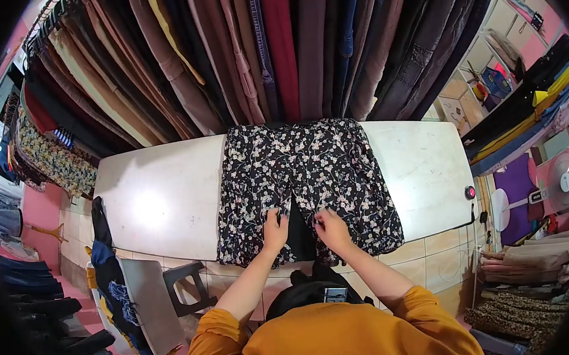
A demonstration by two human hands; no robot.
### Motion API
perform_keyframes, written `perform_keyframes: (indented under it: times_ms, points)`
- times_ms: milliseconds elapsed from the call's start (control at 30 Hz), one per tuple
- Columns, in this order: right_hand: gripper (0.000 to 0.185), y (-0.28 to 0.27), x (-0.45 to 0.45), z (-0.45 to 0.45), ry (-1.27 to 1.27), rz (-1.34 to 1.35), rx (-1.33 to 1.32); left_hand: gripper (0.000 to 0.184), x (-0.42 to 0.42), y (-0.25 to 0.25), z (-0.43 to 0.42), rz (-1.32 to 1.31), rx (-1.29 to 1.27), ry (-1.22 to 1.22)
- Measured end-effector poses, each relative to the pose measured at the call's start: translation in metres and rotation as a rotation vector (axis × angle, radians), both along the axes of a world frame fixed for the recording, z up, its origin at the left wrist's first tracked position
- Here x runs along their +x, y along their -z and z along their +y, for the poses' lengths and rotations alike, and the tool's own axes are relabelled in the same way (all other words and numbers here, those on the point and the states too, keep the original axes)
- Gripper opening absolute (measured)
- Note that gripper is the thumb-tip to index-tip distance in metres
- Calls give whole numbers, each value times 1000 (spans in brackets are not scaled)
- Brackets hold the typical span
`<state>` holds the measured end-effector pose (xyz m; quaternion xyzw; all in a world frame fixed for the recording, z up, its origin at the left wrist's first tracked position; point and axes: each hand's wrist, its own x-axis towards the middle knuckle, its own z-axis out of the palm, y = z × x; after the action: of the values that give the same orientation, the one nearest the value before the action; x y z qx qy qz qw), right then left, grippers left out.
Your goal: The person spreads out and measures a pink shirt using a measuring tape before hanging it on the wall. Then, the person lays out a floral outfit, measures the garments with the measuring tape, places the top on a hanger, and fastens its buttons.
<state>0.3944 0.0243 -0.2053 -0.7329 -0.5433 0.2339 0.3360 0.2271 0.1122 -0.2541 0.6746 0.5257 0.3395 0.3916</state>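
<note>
A black skirt-like garment (257,166) with a small white and pink flower print lies spread across the white table. Its lower front parts in a slit, where plain black cloth (300,239) shows. At the left edge of that slit my left hand (276,231) is closed, its fingertips pinching the printed cloth. My right hand (333,232) has curled fingers at the opposite edge and also appears to grip the fabric. The hem hangs over the table's near side.
Many trousers (280,52) hang on a rack behind the white table (422,161). A fan (565,181) and folded clothes (534,259) are at the right. Clothes (118,294) drape over a pale panel at the lower left, beside a dark stool (188,290).
</note>
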Motion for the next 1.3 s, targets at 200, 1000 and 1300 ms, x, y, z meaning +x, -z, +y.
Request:
perform_keyframes:
  times_ms: [200, 1000, 1300]
  points:
    - [23, 28, -13, 43, -40, -204, 27, 17, 8, -24, 8, 67, 31, 7]
    - [12, 32, -9, 55, 102, 285, -11, 14, 15, -6, 12, -192, -403, 215]
    - [16, 35, -5, 62, 110, 262, -41, 5, 26, -5, 13, -158, -319, 147]
